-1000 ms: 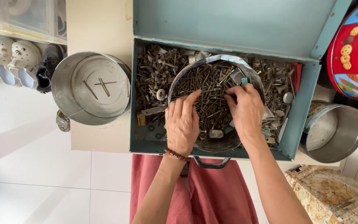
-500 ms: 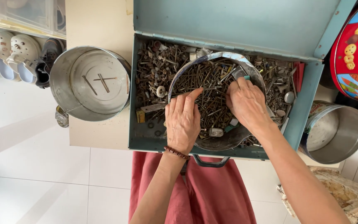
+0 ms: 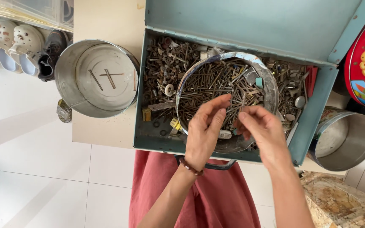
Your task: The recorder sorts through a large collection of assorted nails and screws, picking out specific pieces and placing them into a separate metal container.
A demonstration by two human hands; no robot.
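**Hands lifted clear of the nail tin**

Left hand (image 3: 203,135) and right hand (image 3: 263,128) have risen from the round tin (image 3: 271,90) of nails (image 3: 216,86) – fingertips pinched together, apparently on a few nails. Sorting appears underway. Tin remains inside the blue toolbox (image 3: 313,114).

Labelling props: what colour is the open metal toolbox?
Pale blue-green toolbox, clearest in the head view.

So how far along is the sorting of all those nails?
Barely started, it seems. The tin on the left holds only a few long nails, and the tin on the right looks empty. The left hand and right hand pinch something thin above the round pan, which is heaped with nails, and the blue toolbox around it is full.
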